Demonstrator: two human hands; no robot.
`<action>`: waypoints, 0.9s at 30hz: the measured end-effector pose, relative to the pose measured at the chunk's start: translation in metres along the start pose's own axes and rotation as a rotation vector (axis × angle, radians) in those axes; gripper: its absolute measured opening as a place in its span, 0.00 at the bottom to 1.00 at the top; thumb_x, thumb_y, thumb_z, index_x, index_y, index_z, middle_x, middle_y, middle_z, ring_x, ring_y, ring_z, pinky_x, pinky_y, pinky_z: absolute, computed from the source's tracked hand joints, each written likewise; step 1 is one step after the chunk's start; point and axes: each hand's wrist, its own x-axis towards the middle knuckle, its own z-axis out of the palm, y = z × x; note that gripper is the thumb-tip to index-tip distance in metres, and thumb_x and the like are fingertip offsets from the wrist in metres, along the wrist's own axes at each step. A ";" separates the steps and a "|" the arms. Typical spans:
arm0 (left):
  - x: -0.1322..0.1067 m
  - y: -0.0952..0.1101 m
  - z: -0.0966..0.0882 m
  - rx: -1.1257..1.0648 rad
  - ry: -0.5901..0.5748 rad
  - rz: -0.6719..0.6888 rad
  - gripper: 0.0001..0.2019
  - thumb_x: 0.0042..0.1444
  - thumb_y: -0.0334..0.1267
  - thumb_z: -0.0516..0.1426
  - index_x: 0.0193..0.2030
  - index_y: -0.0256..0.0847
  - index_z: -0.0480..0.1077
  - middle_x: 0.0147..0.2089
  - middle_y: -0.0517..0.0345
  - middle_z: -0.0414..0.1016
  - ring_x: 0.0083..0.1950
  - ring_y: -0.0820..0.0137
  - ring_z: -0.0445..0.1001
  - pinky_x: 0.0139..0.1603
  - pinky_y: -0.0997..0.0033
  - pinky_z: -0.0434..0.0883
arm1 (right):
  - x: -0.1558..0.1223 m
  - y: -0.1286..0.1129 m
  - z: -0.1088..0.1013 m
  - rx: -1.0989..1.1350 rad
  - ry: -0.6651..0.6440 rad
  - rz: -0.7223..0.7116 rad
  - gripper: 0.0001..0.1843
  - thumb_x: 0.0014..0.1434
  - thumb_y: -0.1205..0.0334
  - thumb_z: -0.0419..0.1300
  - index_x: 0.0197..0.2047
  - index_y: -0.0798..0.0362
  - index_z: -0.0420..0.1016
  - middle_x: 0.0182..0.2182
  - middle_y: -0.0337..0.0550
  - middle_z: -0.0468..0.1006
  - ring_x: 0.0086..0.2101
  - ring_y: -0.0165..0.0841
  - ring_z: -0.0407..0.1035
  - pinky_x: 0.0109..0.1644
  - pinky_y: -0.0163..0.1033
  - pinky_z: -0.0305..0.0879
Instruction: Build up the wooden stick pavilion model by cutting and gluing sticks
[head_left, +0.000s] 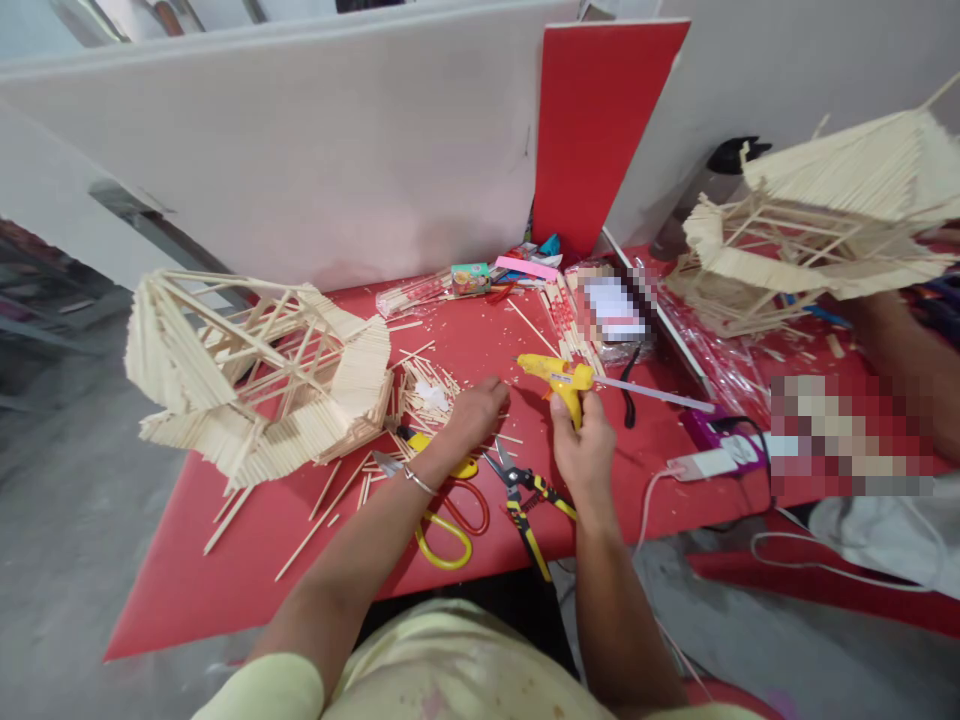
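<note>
My right grip [586, 448] is clamped on a yellow, pistol-shaped plastic glue gun [551, 372] above the red surface [187, 585]; the fingertips of my left grip [477, 412] are hidden, so I cannot tell whether they're together.

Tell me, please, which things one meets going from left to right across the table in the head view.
Stick model, white clump, left hand, yellow glue gun held by the right hand, second stick model.

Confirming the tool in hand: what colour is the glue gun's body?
The glue gun has a yellow body, best seen in the head view.
</note>
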 end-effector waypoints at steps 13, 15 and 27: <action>-0.079 0.003 -0.066 -1.784 0.179 -0.524 0.14 0.47 0.39 0.69 0.39 0.36 0.74 0.28 0.63 0.70 0.24 0.80 0.65 0.25 0.79 0.63 | -0.035 -0.095 -0.031 0.081 -0.075 -0.187 0.16 0.64 0.46 0.56 0.42 0.50 0.70 0.29 0.38 0.73 0.28 0.31 0.65 0.33 0.36 0.59; -0.096 -0.001 -0.079 -1.980 0.198 -0.511 0.15 0.46 0.38 0.70 0.36 0.34 0.73 0.28 0.62 0.68 0.26 0.81 0.66 0.25 0.82 0.63 | -0.044 -0.111 -0.028 0.106 -0.084 -0.222 0.15 0.64 0.46 0.56 0.41 0.50 0.70 0.29 0.36 0.73 0.28 0.30 0.64 0.34 0.36 0.59; -0.195 0.002 -0.149 -2.014 0.142 -0.395 0.14 0.48 0.40 0.70 0.31 0.34 0.73 0.26 0.57 0.74 0.22 0.80 0.69 0.19 0.84 0.62 | -0.093 -0.182 -0.020 0.158 -0.111 -0.348 0.14 0.63 0.47 0.59 0.39 0.50 0.70 0.30 0.35 0.74 0.29 0.28 0.66 0.33 0.34 0.61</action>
